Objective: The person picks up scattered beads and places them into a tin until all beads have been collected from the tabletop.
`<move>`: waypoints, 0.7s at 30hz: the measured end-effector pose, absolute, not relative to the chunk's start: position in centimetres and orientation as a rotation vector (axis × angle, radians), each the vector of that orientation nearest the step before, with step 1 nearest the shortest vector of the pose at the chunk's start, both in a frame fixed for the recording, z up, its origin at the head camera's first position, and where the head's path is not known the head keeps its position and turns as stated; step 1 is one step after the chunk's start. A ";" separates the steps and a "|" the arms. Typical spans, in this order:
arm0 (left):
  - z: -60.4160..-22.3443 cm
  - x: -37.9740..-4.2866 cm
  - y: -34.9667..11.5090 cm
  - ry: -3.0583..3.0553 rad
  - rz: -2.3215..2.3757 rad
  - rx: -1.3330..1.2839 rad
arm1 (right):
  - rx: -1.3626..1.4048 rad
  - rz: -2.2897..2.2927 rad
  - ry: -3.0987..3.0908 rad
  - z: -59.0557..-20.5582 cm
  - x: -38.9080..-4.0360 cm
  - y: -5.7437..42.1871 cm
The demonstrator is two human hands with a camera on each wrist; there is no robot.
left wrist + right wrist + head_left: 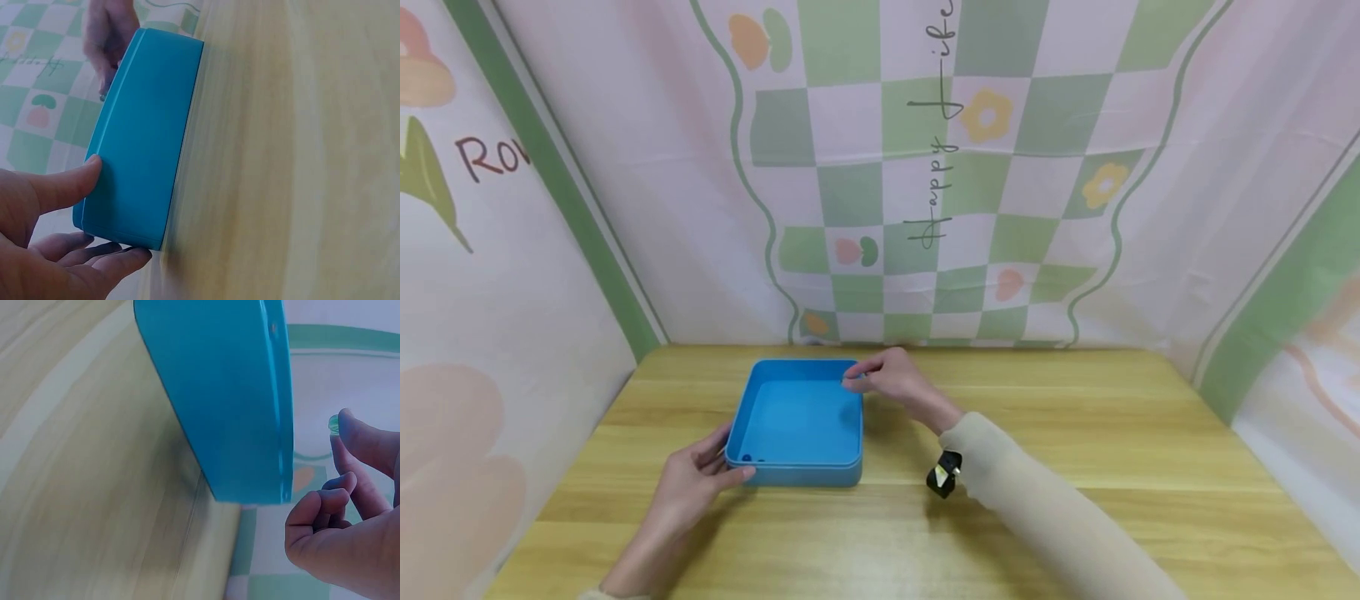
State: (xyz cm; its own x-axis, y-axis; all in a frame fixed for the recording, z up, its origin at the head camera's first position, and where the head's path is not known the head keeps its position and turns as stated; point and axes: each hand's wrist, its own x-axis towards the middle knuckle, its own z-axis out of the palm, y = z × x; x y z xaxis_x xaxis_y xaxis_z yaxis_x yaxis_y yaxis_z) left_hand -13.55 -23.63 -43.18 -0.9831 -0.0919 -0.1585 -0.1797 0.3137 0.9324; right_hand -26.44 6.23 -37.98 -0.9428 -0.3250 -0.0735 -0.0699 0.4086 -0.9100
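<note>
A square blue open box (805, 421) stands on the wooden table, left of the middle. At its near left corner my left hand (685, 483) grips it, thumb on the front wall and fingers along the left side, as the left wrist view also shows. Over the far right corner, my right hand (898, 379) pinches a small clear green marble (334, 424) between thumb and index finger, the other fingers curled in. In the right wrist view the marble is beyond the box's rim. Small dark blue round things (747, 457) lie inside the near left corner.
The wooden table (1060, 450) reaches back to a curtain (917, 192) with green and white checks. More printed cloth (542, 275) hangs at the left. A small black device (944, 474) hangs at the right wrist, by the beige sleeve (1037, 500).
</note>
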 end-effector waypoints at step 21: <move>-43.2 -13.6 -23.8 2.474 1.793 -0.239 | -0.369 -1.484 2.438 -37.7 -26.4 2.6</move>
